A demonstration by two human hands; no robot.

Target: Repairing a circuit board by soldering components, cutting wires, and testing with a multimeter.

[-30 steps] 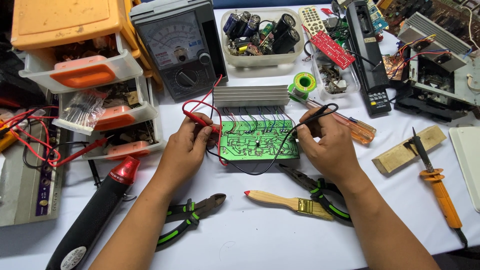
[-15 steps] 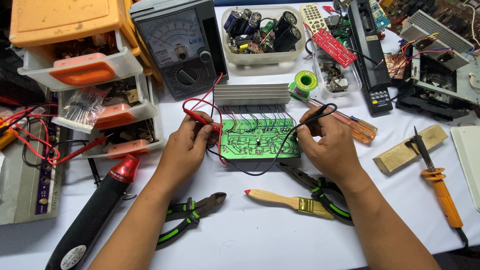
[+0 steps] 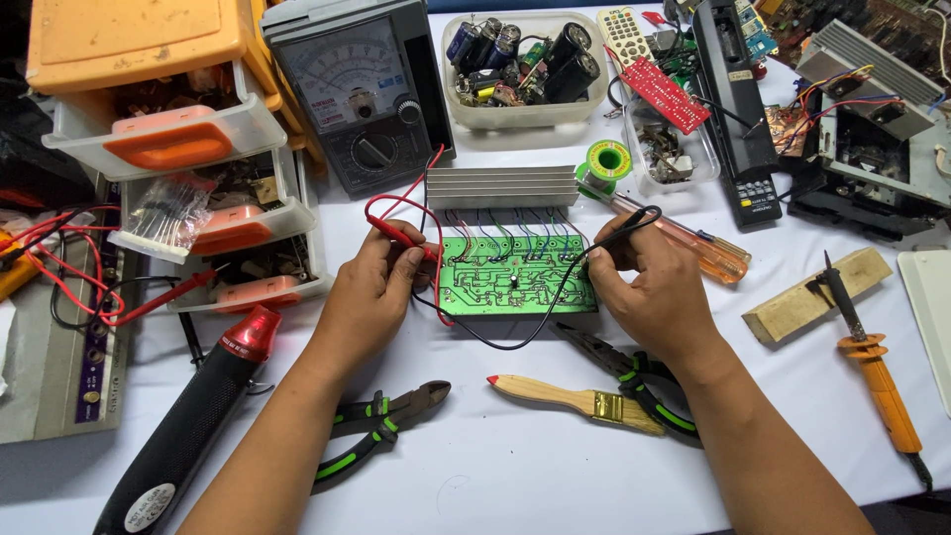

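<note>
Head view: left hand (image 3: 371, 292) pinching red probe (image 3: 396, 233), right hand (image 3: 649, 287) pinching black probe (image 3: 624, 226), both over green circuit board (image 3: 515, 287).

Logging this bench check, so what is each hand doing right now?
Left hand: closed on the red probe, at the green board.
Right hand: closed on the black probe.

Single head-worn view, looked steeply down onto a white-covered workbench (image 3: 555, 476).

Taken from above and slightly behind the forearms, faced forward across the bench, near enough to fill the middle with the left hand (image 3: 371, 297), the right hand (image 3: 654, 292) and the green printed circuit board (image 3: 515, 287) between them. Reached at the far edge to the grey analogue meter with a dial (image 3: 362, 89); cut off at the elbows below. No second view to overlap.
</note>
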